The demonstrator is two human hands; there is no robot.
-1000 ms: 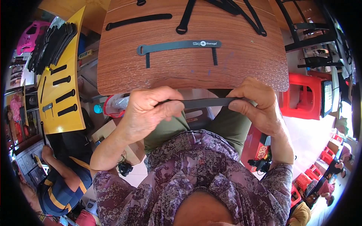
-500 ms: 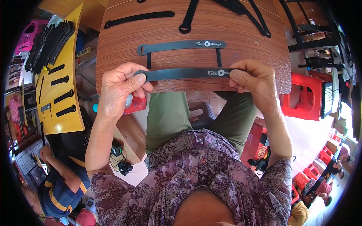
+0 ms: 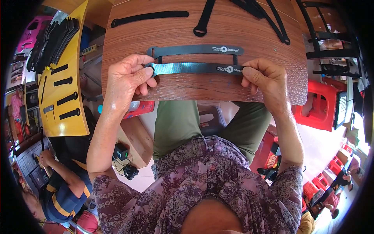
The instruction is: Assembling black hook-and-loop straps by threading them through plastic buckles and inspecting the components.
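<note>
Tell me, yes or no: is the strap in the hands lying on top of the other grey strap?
No. The held strap lies on the wooden table just nearer than the other grey strap, apart from it.

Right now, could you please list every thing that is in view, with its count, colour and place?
held strap: 1, dark grey, stretched flat near the table's front edge between both hands
second strap: 1, dark grey, flat on the table just behind the held strap
black straps: several, far part of the table
wooden table: 1, brown
yellow board: 1, at left, with black straps on it
red stool: 1, right of the table
seated person: 1, lower left
left hand: grip on the strap's left end
right hand: grip on the strap's right end
</note>
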